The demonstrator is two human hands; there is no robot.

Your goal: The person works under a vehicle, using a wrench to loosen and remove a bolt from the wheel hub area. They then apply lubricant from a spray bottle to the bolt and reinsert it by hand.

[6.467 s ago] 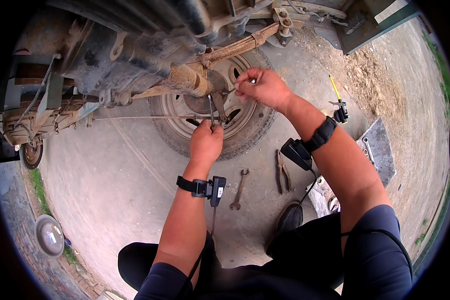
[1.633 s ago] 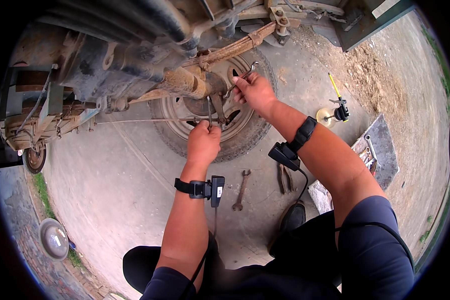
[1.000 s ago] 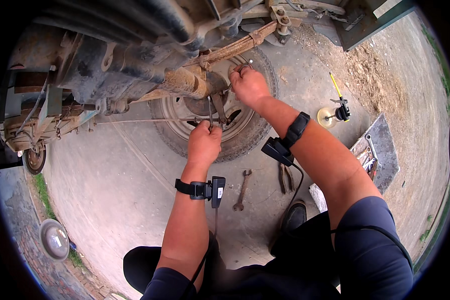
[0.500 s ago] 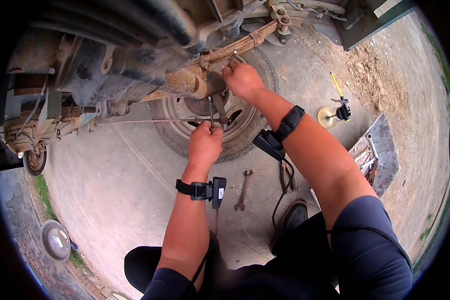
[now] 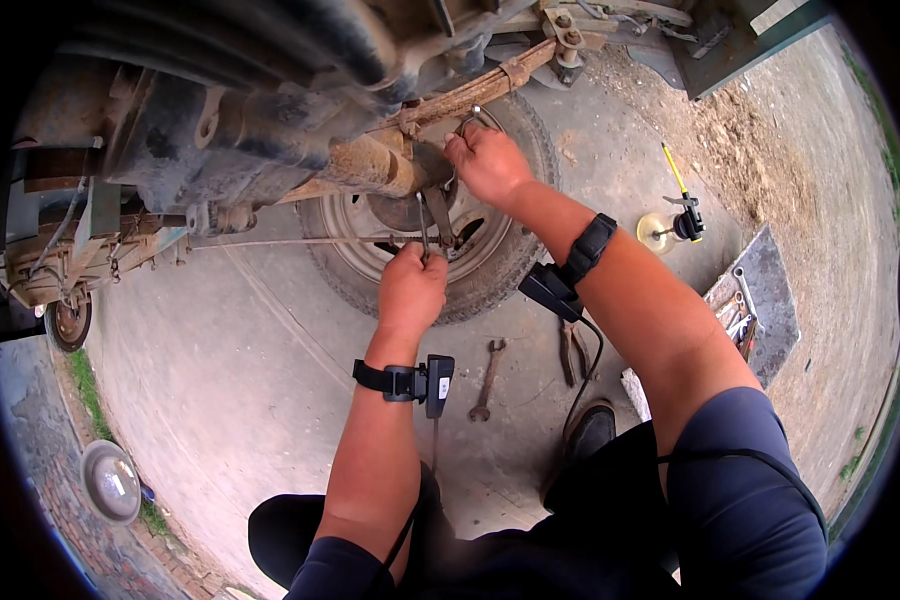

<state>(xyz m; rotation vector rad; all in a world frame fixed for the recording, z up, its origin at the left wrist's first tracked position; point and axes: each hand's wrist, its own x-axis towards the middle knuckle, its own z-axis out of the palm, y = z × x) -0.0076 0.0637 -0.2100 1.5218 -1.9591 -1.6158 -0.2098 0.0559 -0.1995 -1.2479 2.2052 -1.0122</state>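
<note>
My left hand [image 5: 412,292] is closed around a slim metal wrench [image 5: 423,218], whose upper end meets the rod and lever parts in front of the wheel [image 5: 345,272]. Up and to the right, my right hand [image 5: 492,166] grips another metal wrench [image 5: 476,112]; its shiny end sticks out above the fingers, near the rusty leaf spring [image 5: 480,92]. My fingers hide most of that tool. Between the two hands lies the end of the rusty axle [image 5: 375,165]. A thin rod [image 5: 290,241] runs left from the wheel area.
On the concrete lie an open-end wrench [image 5: 488,380] and pliers [image 5: 568,352]. An oil can with a yellow spout [image 5: 670,228] stands at the right, beside a metal tray [image 5: 776,318] of wrenches. The vehicle's underside [image 5: 240,130] overhangs the upper left. A round metal basin [image 5: 111,482] sits far left.
My right hand and its wrench have shifted slightly right and down, and the forearm has swung right, uncovering more of the pliers. The left hand has barely moved.
</note>
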